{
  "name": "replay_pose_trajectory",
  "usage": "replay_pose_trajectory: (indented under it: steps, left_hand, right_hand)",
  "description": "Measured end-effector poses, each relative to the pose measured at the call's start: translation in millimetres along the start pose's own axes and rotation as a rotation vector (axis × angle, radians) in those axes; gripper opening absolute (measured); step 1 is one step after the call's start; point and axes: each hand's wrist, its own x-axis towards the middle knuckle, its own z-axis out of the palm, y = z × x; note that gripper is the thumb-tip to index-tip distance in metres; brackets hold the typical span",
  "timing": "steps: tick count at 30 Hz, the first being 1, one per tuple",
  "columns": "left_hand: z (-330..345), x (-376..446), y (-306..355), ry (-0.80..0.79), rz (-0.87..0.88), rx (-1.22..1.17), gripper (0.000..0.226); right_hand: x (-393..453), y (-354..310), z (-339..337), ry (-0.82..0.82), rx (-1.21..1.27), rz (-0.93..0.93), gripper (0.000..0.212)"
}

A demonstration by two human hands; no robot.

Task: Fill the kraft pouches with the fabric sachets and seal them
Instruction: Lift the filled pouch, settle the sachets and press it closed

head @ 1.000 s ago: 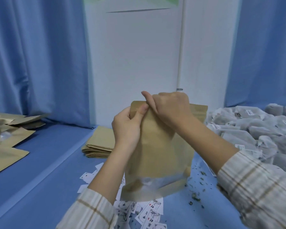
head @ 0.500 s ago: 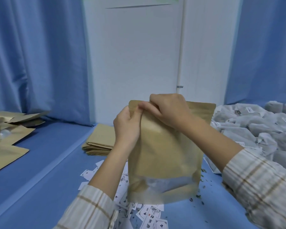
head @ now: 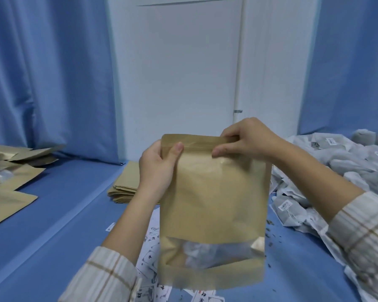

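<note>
Two hands on one pouch top

One kraft pouch (head: 214,192) is held upright above the blue table (head: 59,214), with pale sachets visible in its clear window. The left hand (head: 157,168) grips the top left corner, thumb on the front. The right hand (head: 247,138) pinches the top strip near the middle. Flat pouches (head: 123,186) lie stacked behind, printed cards (head: 150,253) below, and a sachet heap (head: 340,171) at the right.

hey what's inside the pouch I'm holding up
Through the pouch's clear window, pale sachets sit at the bottom. How many, and anything higher up, is hidden behind the kraft paper.
</note>
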Motion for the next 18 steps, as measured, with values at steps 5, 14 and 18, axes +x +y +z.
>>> replay_pose_trajectory:
  steps: [5, 14, 18]
  left_hand:
    - [7, 0, 4, -0.066, -0.059, -0.169, 0.011]
    - [23, -1, 8, -0.057, -0.026, -0.117, 0.01]
    - [19, -1, 5, -0.018, 0.006, -0.062, 0.005]
  right_hand:
    - [2, -7, -5, 0.038, 0.001, -0.008, 0.031]
    - [11, -29, 3, 0.01, -0.047, -0.021, 0.022]
    - [9, -25, 7, 0.041, 0.042, 0.0, 0.024]
